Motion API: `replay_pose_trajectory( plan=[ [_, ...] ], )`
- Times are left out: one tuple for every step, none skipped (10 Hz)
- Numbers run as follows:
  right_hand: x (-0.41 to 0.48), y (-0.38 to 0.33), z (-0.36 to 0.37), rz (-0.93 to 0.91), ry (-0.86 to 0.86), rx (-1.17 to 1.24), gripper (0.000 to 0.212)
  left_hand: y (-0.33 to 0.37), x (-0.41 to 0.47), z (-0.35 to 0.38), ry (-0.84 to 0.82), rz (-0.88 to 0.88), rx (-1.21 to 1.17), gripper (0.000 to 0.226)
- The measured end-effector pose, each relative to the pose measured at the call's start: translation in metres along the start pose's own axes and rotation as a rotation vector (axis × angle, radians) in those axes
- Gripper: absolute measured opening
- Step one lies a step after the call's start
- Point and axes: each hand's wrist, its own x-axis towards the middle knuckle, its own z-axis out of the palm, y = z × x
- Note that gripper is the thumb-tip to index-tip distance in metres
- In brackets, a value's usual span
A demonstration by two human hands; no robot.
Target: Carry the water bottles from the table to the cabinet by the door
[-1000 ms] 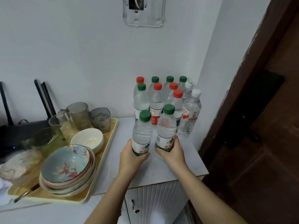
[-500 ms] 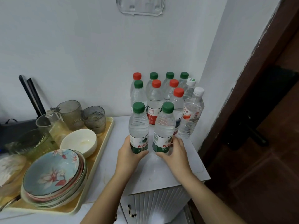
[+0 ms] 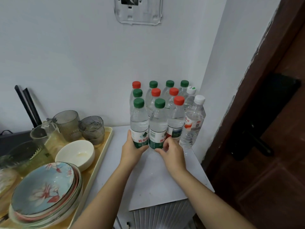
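Observation:
Two clear green-capped water bottles stand upright side by side on the white cabinet top (image 3: 166, 182). My left hand (image 3: 132, 150) is wrapped around the base of the left bottle (image 3: 139, 123). My right hand (image 3: 171, 152) holds the base of the right bottle (image 3: 157, 124) with loosely curled fingers. Both bottles touch the front of a cluster of several more bottles (image 3: 175, 103) with red, green and white caps, packed into the wall corner behind them.
A yellow tray (image 3: 108, 142) on the left holds stacked floral plates (image 3: 44, 190), a white bowl (image 3: 76, 153) and grey glass cups (image 3: 91, 129). A dark wooden door (image 3: 270, 129) with a black handle stands close on the right. The cabinet's ribbed front shows below.
Both hands have pushed the two green-capped bottles back across the cabinet top until they meet the cluster. The fingers of my right hand have loosened on its bottle.

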Motion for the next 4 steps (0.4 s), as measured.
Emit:
replay_pose_trajectory(
  plan=[
    [0.003,-0.001,0.002,0.024,-0.012,-0.052,0.033,-0.001,0.007,0.0,-0.012,-0.016,0.006,0.062],
    [0.011,0.0,0.001,0.021,0.0,-0.084,0.032,-0.005,0.009,0.001,-0.012,-0.007,0.02,0.062],
    [0.006,-0.007,0.003,0.059,-0.053,-0.106,0.03,-0.003,0.007,0.001,-0.015,-0.019,0.023,0.06],
    [0.019,-0.02,-0.015,0.096,-0.242,-0.199,0.025,0.002,0.005,0.0,0.001,-0.016,-0.018,0.06]
  ],
)
